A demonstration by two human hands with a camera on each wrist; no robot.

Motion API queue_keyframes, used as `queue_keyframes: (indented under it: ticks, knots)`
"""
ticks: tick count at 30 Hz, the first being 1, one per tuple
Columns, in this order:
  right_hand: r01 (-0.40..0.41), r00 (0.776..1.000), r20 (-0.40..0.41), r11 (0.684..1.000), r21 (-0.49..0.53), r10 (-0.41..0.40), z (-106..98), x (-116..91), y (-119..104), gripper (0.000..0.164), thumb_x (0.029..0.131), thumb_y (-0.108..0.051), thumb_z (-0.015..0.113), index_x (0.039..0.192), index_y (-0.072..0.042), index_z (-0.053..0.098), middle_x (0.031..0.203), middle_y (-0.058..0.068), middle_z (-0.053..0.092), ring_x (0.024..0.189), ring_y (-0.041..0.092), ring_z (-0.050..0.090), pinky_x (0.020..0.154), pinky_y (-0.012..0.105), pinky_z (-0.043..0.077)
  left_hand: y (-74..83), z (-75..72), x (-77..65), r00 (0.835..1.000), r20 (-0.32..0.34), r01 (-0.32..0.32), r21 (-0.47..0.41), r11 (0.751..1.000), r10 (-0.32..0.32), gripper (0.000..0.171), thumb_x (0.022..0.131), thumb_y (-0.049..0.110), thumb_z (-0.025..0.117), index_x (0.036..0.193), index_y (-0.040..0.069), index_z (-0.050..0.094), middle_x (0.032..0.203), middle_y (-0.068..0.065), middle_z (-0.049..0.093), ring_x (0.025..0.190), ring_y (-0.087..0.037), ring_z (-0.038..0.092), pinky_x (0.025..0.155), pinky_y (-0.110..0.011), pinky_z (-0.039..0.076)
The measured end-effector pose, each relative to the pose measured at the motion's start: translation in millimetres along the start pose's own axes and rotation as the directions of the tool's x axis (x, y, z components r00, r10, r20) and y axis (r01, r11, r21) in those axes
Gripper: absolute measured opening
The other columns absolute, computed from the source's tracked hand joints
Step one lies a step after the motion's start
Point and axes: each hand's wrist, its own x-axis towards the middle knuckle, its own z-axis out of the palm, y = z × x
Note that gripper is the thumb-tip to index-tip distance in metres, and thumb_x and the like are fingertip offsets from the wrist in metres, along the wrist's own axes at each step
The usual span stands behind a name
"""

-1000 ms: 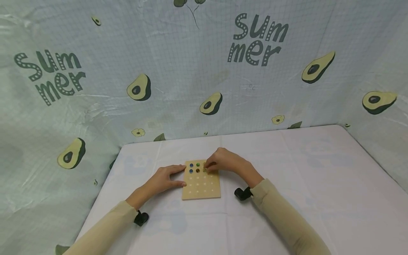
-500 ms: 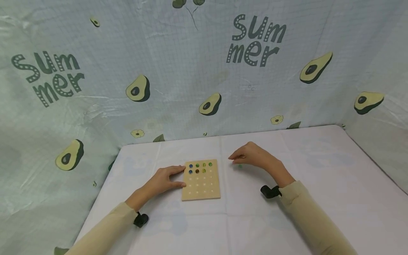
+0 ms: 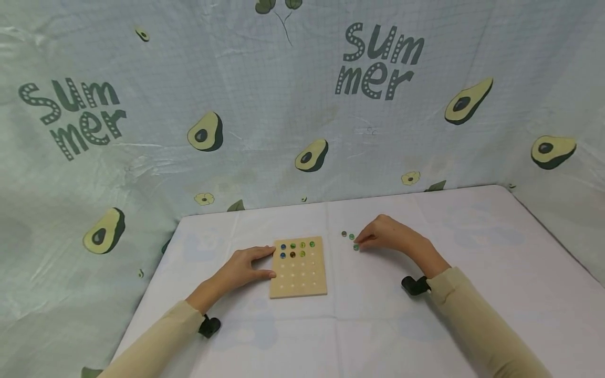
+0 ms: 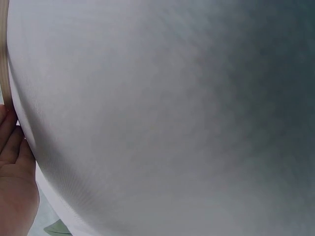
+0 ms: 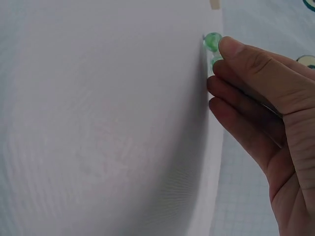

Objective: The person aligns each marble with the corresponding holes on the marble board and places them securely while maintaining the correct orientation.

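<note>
Your left hand [image 3: 243, 266] is lying relaxed at the left edge of the wooden board [image 3: 299, 292], thumb and fingers spreading apart and their tips touching that edge, gripping nothing you can make out. The board is lying flat on the white table [image 3: 472, 236], between your hands and apart from the table's far edge. Seven seated marbles [image 3: 302, 245] are filling its far row and the left three pits of the next; the nearer pits are showing bare. To the right of the board, with a strip of table running between, your right hand [image 3: 386, 234] is hovering low, thumb and fingers drawing close at the near green marble [image 3: 356, 247]. Just beyond it, the other green marble [image 3: 352, 237] and the dark marble [image 3: 344, 233] are lying loose. Tabletop is stretching well past your right sleeve [image 3: 487, 325] toward the right edge.

You cannot tell whether your right fingers are pinching anything: in the right wrist view, green is showing at your thumb tip and partly behind your fingers. The left wrist view is cutting off your hand and the board.
</note>
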Motion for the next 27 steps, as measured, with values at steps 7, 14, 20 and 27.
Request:
queue_keyframes:
  ticks: [7,14,20,27]
  knots:
    - [0.049,0.999,0.017,0.998,-0.048,-0.049,2.6,1.4,1.3,0.017,0.085,-0.013,0.083,0.102,-0.008,0.083,0.097,-0.001,0.079,0.087,0.008,0.074,0.073,0.018,0.059,0.3,-0.9,-0.1,1.000,-0.002,-0.012,0.003,1.000,0.012,0.077,0.083,0.045,0.083,0.148,0.013,0.056,0.150,-0.010,0.054,0.142,-0.033,0.046,0.116,-0.050,0.040]
    - [0.069,0.997,0.035,0.995,-0.068,-0.067,2.4,4.4,-1.0,0.017,0.085,-0.013,0.083,0.101,-0.006,0.082,0.096,0.001,0.079,0.086,0.009,0.075,0.073,0.017,0.059,1.2,-0.8,-0.8,1.000,0.003,0.008,-0.005,1.000,-0.008,0.077,0.083,0.045,0.083,0.148,0.013,0.056,0.151,-0.011,0.053,0.143,-0.033,0.045,0.117,-0.050,0.039]
    - [0.074,0.997,0.037,0.994,-0.084,-0.072,3.7,6.5,-1.4,0.016,0.086,-0.015,0.083,0.100,-0.007,0.082,0.096,0.000,0.079,0.085,0.008,0.074,0.073,0.017,0.058,1.2,-0.5,-1.6,1.000,0.003,0.018,-0.012,1.000,-0.018,0.078,0.082,0.046,0.083,0.148,0.014,0.055,0.151,-0.011,0.053,0.143,-0.033,0.044,0.117,-0.051,0.038]
    - [0.096,0.995,0.029,0.991,-0.096,-0.093,3.7,7.5,1.7,0.015,0.085,-0.015,0.083,0.098,-0.008,0.083,0.094,-0.001,0.079,0.082,0.004,0.073,0.071,0.016,0.058,0.6,-2.3,-0.2,1.000,0.006,-0.001,0.011,1.000,0.001,0.078,0.083,0.047,0.082,0.148,0.014,0.055,0.151,-0.010,0.053,0.143,-0.032,0.045,0.117,-0.050,0.039]
